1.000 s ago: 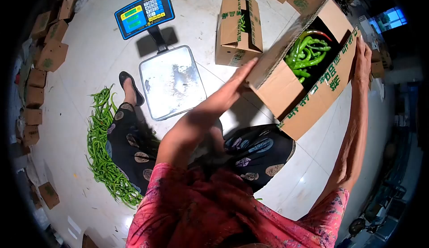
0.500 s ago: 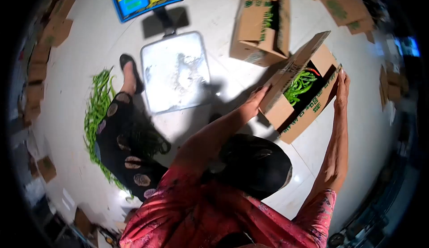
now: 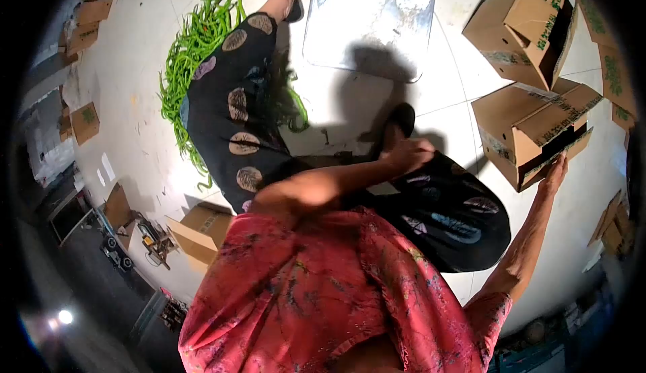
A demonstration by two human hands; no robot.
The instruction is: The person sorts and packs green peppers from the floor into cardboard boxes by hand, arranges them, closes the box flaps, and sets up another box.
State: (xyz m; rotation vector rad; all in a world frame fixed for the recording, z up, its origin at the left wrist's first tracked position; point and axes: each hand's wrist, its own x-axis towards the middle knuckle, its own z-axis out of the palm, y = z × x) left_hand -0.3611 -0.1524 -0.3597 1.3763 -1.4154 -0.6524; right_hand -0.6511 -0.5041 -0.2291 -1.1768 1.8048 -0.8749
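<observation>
My right hand (image 3: 554, 174) holds the near edge of a cardboard box (image 3: 501, 127) with green print. The box's flaps are partly folded over, with a dark gap left between them, and its contents are hidden. My left hand (image 3: 406, 155) is away from the box, above my bent leg by the dark shoe, its fingers curled in and nothing visible in them. A long heap of green chili peppers (image 3: 195, 50) lies on the floor beyond my outstretched leg. A few more peppers (image 3: 294, 107) lie on that leg's inner side.
Ahead on the floor is a metal scale platform (image 3: 370, 23). A second printed carton (image 3: 501, 33) stands just beyond the held box. Flattened cardboard (image 3: 616, 77) lies at the right edge. An open carton (image 3: 202, 232) sits behind me on the left, near a small stool-like object (image 3: 157, 242).
My left hand has let go of the box and moved back toward my leg. The box's flaps have come down over the peppers inside. The view has turned, bringing the pepper heap closer.
</observation>
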